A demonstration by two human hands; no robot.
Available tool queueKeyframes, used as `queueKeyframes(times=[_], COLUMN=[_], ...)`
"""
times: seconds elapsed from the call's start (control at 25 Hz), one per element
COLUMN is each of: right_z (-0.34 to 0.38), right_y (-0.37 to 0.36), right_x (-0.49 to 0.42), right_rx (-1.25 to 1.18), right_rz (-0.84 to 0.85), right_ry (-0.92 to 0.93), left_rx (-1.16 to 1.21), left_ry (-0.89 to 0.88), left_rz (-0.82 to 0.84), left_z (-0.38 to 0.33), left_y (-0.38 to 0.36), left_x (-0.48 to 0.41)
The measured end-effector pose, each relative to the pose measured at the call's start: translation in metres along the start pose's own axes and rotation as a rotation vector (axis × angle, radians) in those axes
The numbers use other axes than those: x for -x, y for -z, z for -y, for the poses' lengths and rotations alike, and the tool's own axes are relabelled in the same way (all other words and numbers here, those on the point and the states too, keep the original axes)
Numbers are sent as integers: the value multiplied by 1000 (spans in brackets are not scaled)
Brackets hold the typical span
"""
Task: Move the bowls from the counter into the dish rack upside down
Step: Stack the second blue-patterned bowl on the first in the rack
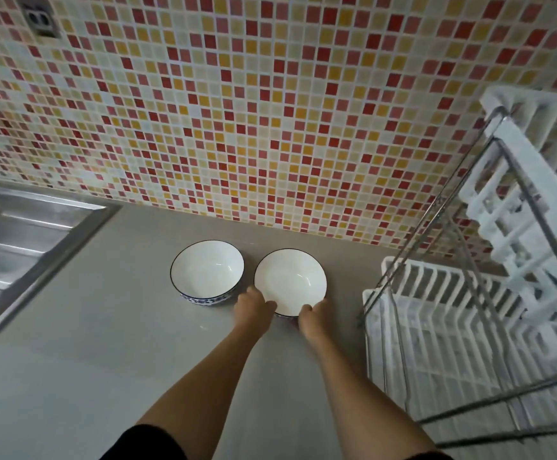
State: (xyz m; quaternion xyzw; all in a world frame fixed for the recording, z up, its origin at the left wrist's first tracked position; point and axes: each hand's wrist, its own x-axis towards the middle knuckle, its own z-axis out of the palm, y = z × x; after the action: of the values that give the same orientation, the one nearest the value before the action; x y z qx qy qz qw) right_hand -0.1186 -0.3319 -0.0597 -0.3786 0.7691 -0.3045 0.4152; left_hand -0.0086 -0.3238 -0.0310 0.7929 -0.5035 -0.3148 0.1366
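I count two bowls on the worktop near its back edge, both upright and empty. My left hand (253, 305) and right hand (311, 316) clasp the near rim of the right bowl (290, 281); the left bowl (208, 269) sits just beside it. The rack (436, 330) at the right edge holds nothing.

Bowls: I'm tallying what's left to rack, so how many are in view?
2, side by side on the counter: the left bowl untouched, the right bowl gripped by both hands.

head: single wide-angle view | faces forward and down | close above counter (111, 343) | no second view
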Motion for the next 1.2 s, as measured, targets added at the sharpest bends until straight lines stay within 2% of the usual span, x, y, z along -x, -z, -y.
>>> queueKeyframes(times=[0.28, 0.48, 0.64, 0.72, 0.88, 1.04, 1.2], right_z=[-15, -2, 27, 45, 78, 96, 97], right_y=[24, 49, 84, 108, 162, 233, 309], right_x=[89, 168, 246, 284, 342, 380, 380], right_rx=[-238, -252, -321, -396, -520, -557, -590], right_rz=[54, 44, 88, 135, 143, 121, 183], right_ry=[248, 513, 741, 819, 886, 1087, 1167], left_rx=[229, 447, 740, 902, 1009, 983, 1113], left_ry=[-59, -234, -409, -464, -522, -760, -974], left_rz=[-147, -277, -399, -391, -315, -329, -157], left_z=[23, 30, 31, 25, 10, -26, -76], left_y=[27, 81, 133, 160, 207, 231, 220], left_x=[70, 154, 230, 265, 313, 365, 398])
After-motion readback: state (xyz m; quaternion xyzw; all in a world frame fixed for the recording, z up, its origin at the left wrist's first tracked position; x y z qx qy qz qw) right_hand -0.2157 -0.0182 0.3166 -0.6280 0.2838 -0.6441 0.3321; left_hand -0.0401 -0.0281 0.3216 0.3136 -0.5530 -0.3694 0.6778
